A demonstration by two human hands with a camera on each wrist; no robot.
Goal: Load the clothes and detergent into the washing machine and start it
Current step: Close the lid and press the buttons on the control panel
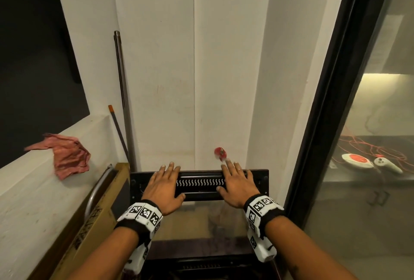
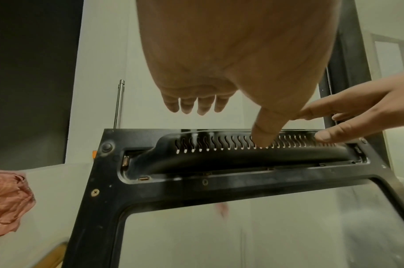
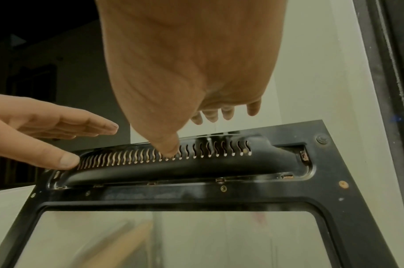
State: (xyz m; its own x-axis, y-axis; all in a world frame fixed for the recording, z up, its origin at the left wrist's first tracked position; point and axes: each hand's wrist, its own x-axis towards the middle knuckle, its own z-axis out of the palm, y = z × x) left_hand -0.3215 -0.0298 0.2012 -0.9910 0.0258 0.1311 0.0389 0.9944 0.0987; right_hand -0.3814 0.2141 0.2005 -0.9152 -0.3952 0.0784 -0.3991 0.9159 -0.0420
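Observation:
The washing machine's lid [image 1: 257, 186], a black frame round a glass pane, stands raised in front of me. Its slotted handle bar [image 1: 200, 183] runs along the top edge. My left hand [image 1: 164, 181] lies flat over the left end of that bar, fingers straight, thumb touching the slots [image 2: 263, 137]. At the bar's right end my right hand [image 1: 235, 183] lies the same way, with its thumb on the bar [image 3: 166, 148]. A crumpled pink cloth [image 1: 67, 156] hangs over the white ledge on the left. The drum is hidden below the lid.
A red tap [image 1: 220, 153] sticks out of the white wall just beyond my right fingers. Two poles [image 1: 122, 100] lean in the corner. A cardboard box [image 1: 94, 219] stands left of the machine. A black-framed glass door [image 1: 324, 100] closes the right side.

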